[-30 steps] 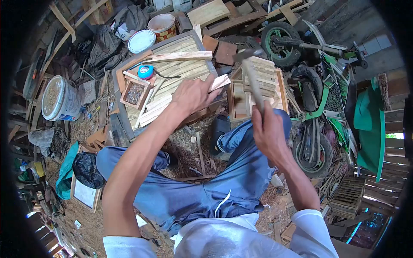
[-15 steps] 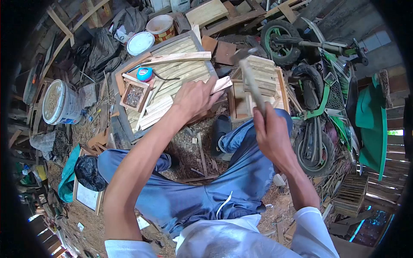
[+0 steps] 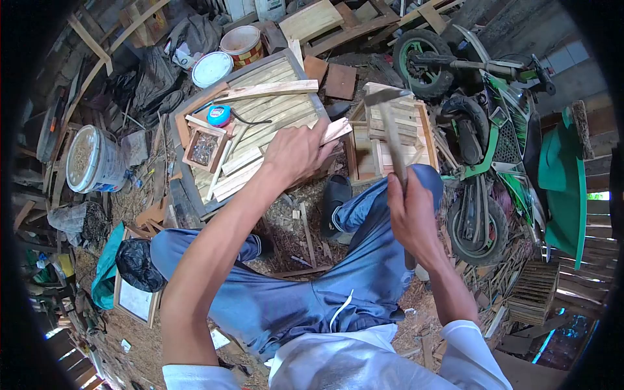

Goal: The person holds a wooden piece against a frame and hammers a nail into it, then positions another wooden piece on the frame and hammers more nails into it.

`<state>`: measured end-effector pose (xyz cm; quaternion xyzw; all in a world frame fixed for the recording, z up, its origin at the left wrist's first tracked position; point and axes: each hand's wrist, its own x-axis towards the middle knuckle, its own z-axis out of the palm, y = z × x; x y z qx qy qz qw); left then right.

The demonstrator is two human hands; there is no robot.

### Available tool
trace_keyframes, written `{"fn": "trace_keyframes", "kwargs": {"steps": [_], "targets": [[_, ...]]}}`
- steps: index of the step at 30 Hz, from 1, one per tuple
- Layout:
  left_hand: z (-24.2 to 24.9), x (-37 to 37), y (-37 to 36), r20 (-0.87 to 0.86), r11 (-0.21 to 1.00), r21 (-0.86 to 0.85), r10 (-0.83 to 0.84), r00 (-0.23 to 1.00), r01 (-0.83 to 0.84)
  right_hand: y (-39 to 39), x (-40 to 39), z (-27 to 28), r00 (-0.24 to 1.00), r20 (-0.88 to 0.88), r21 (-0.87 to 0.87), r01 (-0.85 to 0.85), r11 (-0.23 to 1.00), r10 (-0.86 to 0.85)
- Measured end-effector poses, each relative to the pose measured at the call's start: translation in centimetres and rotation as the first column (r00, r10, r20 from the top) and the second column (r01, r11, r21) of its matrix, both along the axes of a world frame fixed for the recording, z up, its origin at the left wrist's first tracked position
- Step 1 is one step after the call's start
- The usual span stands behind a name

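Note:
My right hand (image 3: 413, 218) is closed round the wooden handle of a hammer (image 3: 394, 133), whose metal head points away from me above a slatted wooden piece (image 3: 396, 123). My left hand (image 3: 294, 153) grips a short wood strip (image 3: 336, 130) near the right edge of a slatted panel (image 3: 279, 71). The strip's end sticks out past my fingers, and the rest is hidden under the hand. On the panel to the left lie a blue and pink tape measure (image 3: 219, 116) and a small wooden box (image 3: 205, 147) of what look like nails.
A white bucket (image 3: 96, 159) stands at the left. Behind the panel are a white lid (image 3: 212, 67) and a paint pail (image 3: 242, 43). A green motorbike (image 3: 484, 130) and a green plastic chair (image 3: 562, 188) are at the right. Wood scraps litter the ground between my feet.
The hammer's head has swung from leaning away to the left to a more upright angle, slightly lower and to the right. My left hand with the wood strip has barely moved.

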<state>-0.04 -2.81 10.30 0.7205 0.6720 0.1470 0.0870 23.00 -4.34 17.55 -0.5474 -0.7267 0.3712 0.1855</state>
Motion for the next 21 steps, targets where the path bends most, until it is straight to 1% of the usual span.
{"fn": "trace_keyframes", "kwargs": {"steps": [1, 2, 5, 8, 11, 12, 15, 16, 18, 19, 21], "targets": [[0.0, 0.0, 0.0, -0.005, 1.0, -0.007, 0.008, 1.0, -0.008, 0.0, 0.0, -0.3, 1.0, 0.02, -0.025, -0.008, 1.0, 0.008], [0.0, 0.1, 0.0, -0.009, 1.0, -0.012, 0.015, 1.0, -0.015, 0.1, -0.1, -0.4, 0.998, 0.06, -0.132, -0.002, 0.991, 0.01], [0.2, 0.1, 0.1, -0.004, 1.0, 0.014, 0.02, 1.0, -0.02, -0.1, -0.3, -1.1, 1.0, 0.008, -0.059, -0.003, 0.998, 0.003], [0.1, 0.1, 0.0, -0.004, 1.0, 0.016, 0.021, 1.0, -0.021, -0.9, -1.2, -1.2, 0.994, -0.086, -0.027, 0.07, 0.997, -0.072], [0.1, 0.4, 0.2, -0.014, 1.0, 0.018, 0.023, 1.0, -0.023, -0.2, -1.0, -4.0, 0.993, -0.023, 0.035, -0.112, 0.993, 0.113], [0.3, 0.4, 0.4, -0.02, 1.0, 0.02, 0.023, 1.0, -0.022, -0.1, -1.2, -3.6, 0.991, -0.02, 0.029, -0.132, 0.991, 0.133], [0.3, 0.8, 0.2, -0.09, 1.0, 0.015, -0.005, 0.996, 0.006, -0.8, -1.7, -1.8, 0.999, -0.032, 0.016, -0.002, 1.0, 0.003], [0.2, 0.8, 0.2, -0.095, 1.0, 0.013, -0.004, 0.995, 0.005, -0.9, -1.7, -1.9, 0.999, -0.047, 0.005, 0.013, 1.0, -0.012], [-0.3, 0.7, 0.1, -0.051, 0.998, 0.052, 0.026, 0.998, -0.024, -0.9, -1.6, -2.1, 0.996, -0.078, -0.012, 0.046, 0.999, -0.046], [-0.5, 0.7, 0.1, -0.03, 0.996, 0.078, 0.04, 0.999, -0.038, -0.6, -1.3, -2.6, 0.997, -0.07, 0.005, 0.016, 1.0, -0.016], [-0.4, 0.8, 0.3, -0.035, 0.998, 0.057, 0.017, 0.999, -0.015, 0.2, -0.9, -3.3, 0.998, -0.059, 0.05, -0.035, 0.998, 0.038]]}}
